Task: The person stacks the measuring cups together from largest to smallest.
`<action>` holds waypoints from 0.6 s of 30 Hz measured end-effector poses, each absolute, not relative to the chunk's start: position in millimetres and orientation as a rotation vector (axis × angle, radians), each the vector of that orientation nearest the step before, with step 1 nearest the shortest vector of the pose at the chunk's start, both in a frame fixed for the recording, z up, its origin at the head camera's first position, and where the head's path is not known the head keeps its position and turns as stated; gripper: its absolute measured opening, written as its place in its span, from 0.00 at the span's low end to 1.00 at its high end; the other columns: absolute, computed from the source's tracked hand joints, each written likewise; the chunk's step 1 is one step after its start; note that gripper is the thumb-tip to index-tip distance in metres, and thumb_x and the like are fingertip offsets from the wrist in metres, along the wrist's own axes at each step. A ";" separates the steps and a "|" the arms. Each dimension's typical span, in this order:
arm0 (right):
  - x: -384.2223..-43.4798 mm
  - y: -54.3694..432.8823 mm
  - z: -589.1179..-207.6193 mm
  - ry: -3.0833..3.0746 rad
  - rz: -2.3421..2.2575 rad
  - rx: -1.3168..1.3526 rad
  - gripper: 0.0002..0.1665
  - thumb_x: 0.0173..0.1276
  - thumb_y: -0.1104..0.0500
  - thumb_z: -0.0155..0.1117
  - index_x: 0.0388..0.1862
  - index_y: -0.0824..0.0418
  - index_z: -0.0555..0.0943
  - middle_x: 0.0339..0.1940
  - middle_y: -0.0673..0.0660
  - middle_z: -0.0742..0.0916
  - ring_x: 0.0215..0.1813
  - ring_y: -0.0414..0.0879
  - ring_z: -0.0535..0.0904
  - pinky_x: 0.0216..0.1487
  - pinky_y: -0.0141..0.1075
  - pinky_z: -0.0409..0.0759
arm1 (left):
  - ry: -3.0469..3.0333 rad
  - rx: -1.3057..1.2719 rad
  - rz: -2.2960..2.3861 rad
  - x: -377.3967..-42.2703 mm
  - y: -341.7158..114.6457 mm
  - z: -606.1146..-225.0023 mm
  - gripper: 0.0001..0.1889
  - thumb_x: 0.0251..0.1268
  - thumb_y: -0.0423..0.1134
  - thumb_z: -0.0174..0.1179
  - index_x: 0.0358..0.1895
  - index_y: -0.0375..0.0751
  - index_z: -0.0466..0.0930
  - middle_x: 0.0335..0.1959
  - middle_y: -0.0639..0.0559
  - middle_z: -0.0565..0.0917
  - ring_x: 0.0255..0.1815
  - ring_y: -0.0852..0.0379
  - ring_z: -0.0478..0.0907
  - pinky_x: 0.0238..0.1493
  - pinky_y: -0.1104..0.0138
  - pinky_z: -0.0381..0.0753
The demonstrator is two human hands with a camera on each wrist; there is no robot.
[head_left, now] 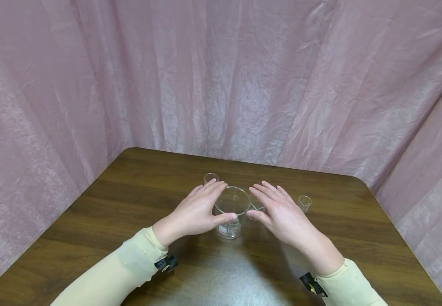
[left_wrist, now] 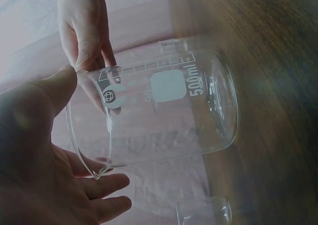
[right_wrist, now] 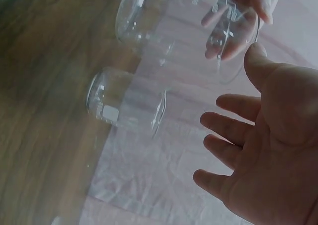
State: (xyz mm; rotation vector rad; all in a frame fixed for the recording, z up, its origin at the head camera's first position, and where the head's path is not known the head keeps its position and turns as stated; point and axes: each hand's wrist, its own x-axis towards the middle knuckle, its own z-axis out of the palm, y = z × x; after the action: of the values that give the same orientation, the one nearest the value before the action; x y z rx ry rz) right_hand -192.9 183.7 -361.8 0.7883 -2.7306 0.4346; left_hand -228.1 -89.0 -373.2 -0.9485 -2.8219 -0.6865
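Observation:
A large clear glass beaker (head_left: 229,230) stands upright on the table, with white markings and "500ml" on its wall, seen close up in the left wrist view. My left hand (head_left: 199,210) is at the left of its rim, fingers stretched past the far side and thumb near the front. In the left wrist view the thumb lies by the rim; whether it touches cannot be told. To the right of the rim hovers my right hand (head_left: 280,212), fingers spread and nearly straight, its thumb close to the edge. Nothing lies in the right palm.
Smaller glass beakers stand around the large one: a beaker (head_left: 211,177) behind the left hand, a beaker (right_wrist: 110,113) partly hidden behind the right hand in the head view, and a small one (head_left: 305,201) farther right. Pink curtains (head_left: 221,85) surround the brown wooden table (head_left: 148,170).

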 end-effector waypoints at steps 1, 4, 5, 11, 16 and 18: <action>-193.4 185.2 -361.3 -2.741 0.440 0.773 0.43 0.81 0.41 0.70 0.83 0.65 0.73 0.81 0.63 0.78 0.87 0.62 0.63 0.87 0.63 0.54 | -2.819 -0.950 -0.688 -228.0 -88.9 -373.3 0.50 0.73 0.69 0.67 0.84 0.37 0.66 0.85 0.39 0.68 0.89 0.39 0.55 0.86 0.40 0.55; -195.4 188.9 -360.1 -2.768 0.448 0.729 0.46 0.79 0.40 0.71 0.84 0.65 0.72 0.83 0.63 0.76 0.88 0.62 0.62 0.86 0.63 0.54 | -2.806 -0.956 -0.694 -228.7 -89.0 -374.4 0.49 0.74 0.69 0.67 0.83 0.36 0.67 0.84 0.39 0.69 0.89 0.38 0.56 0.86 0.42 0.56; -196.1 189.8 -359.8 -2.775 0.450 0.715 0.46 0.79 0.40 0.72 0.84 0.65 0.72 0.83 0.64 0.76 0.88 0.62 0.62 0.86 0.63 0.55 | -2.804 -0.957 -0.695 -228.7 -89.0 -374.5 0.49 0.74 0.69 0.67 0.83 0.35 0.67 0.84 0.39 0.69 0.89 0.39 0.56 0.87 0.42 0.55; -201.1 194.0 -360.9 -2.779 0.454 0.679 0.48 0.76 0.41 0.75 0.83 0.67 0.71 0.82 0.67 0.76 0.87 0.64 0.63 0.85 0.65 0.57 | -2.788 -0.957 -0.714 -229.2 -87.3 -376.4 0.48 0.74 0.69 0.66 0.82 0.35 0.69 0.83 0.39 0.71 0.88 0.39 0.58 0.87 0.44 0.56; -204.5 196.3 -363.4 -2.784 0.454 0.679 0.50 0.76 0.41 0.75 0.83 0.69 0.71 0.81 0.68 0.77 0.86 0.66 0.64 0.85 0.65 0.58 | -2.788 -0.955 -0.727 -228.8 -84.2 -377.7 0.47 0.74 0.70 0.65 0.81 0.36 0.69 0.81 0.41 0.73 0.88 0.40 0.59 0.86 0.44 0.57; -206.4 197.4 -365.2 -2.789 0.454 0.676 0.50 0.76 0.41 0.75 0.83 0.69 0.70 0.81 0.68 0.77 0.86 0.66 0.64 0.85 0.65 0.58 | -2.792 -0.953 -0.721 -228.7 -83.4 -378.1 0.47 0.74 0.70 0.65 0.81 0.36 0.69 0.82 0.41 0.73 0.88 0.40 0.59 0.86 0.44 0.57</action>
State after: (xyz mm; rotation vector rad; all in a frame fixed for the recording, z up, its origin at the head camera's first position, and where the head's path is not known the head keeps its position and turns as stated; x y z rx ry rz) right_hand -206.4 197.4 -365.2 0.6763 -2.7890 0.4540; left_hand -228.7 -83.4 -378.1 -0.9532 -2.7915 -0.7214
